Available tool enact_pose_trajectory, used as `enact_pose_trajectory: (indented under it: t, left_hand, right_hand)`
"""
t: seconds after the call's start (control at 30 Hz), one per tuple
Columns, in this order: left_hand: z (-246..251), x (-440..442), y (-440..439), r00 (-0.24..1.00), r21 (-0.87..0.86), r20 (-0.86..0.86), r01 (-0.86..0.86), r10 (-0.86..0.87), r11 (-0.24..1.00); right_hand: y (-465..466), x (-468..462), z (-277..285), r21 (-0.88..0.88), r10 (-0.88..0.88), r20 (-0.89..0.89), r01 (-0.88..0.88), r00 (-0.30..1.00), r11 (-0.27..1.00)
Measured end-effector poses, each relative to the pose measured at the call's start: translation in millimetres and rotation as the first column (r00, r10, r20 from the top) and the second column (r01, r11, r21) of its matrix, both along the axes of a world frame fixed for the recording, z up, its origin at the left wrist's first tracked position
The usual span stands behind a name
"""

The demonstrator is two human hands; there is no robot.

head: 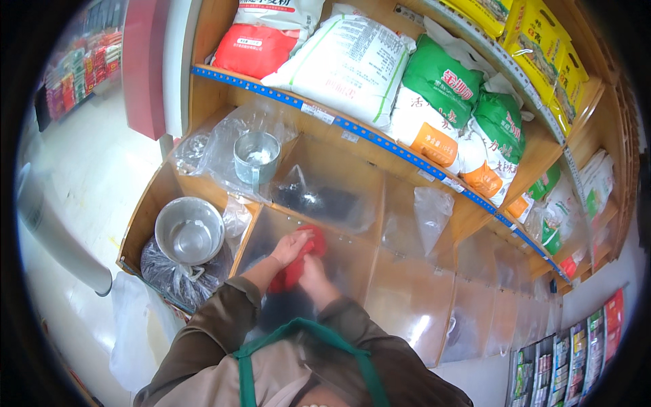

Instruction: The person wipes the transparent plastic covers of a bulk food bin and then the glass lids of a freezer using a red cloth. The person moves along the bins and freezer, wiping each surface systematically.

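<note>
Both my hands are on a bunched red cloth [286, 277] over the clear lid [351, 269] of a wooden bin. My left hand [293, 248] lies across the cloth's upper part, its fingers on the red fabric. Lower and to the right, my right hand [314, 274] grips the same cloth, with some fingers hidden in its folds. Dark contents show dimly through the lid beneath my arms. To the left, a metal basin [189, 231] rests on a tied plastic bag [178, 277] in a bin. Behind it stands a metal mug [256, 157] on clear plastic film.
A shelf with a blue front rail [376, 138] overhangs the bins, holding a white sack [351, 66] and green-and-white flour bags [442, 81]. Yellow bags [544, 56] sit higher. A clear plastic bag [432, 213] lies at the back; a grey-white post [61, 234] stands left.
</note>
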State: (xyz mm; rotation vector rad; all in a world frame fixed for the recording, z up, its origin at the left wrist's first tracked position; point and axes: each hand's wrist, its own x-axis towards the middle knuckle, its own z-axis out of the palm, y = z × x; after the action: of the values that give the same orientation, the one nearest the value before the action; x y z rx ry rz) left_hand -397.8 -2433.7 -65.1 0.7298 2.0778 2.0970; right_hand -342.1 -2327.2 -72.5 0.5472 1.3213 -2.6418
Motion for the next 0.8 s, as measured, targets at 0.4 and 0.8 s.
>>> enact_pose_trajectory:
  t: [0.4,0.8]
  left_hand:
    - [-4.1,-9.4,-1.3,0.968,0.079,0.249,-0.036,0.015,0.996]
    - [10.6,19.7,0.5,0.794,-0.464,-0.608,-0.345,-0.010,0.816]
  right_hand:
    - [65.0,38.4,-26.8,-0.226,0.269,-0.081,-0.280,0.960,0.933]
    - [85.9,116.0,-6.0,0.256,0.495,0.015,-0.482,0.869,0.838]
